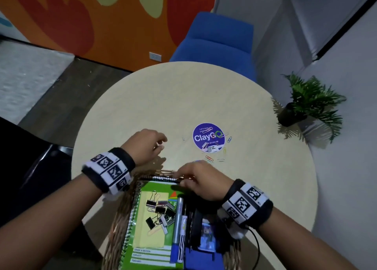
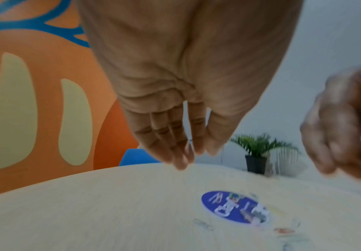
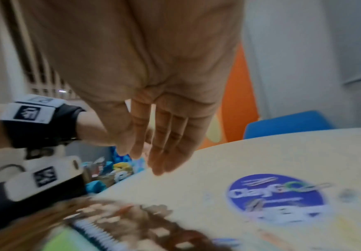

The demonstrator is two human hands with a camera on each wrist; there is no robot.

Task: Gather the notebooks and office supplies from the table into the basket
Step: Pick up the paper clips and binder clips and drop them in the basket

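Note:
A wicker basket stands at the table's near edge. In it lie a green spiral notebook, a yellow pad, several binder clips, markers and a blue notebook. Loose paper clips and a small white box lie around a round blue sticker. My left hand hovers over the bare table left of them with fingers relaxed and nothing plainly in them. Over the basket's far rim, my right hand has straight fingers and holds nothing.
The round pale table has bare surface at the back and left. A blue chair stands behind it, a potted plant on the floor to the right, and a black chair at the left.

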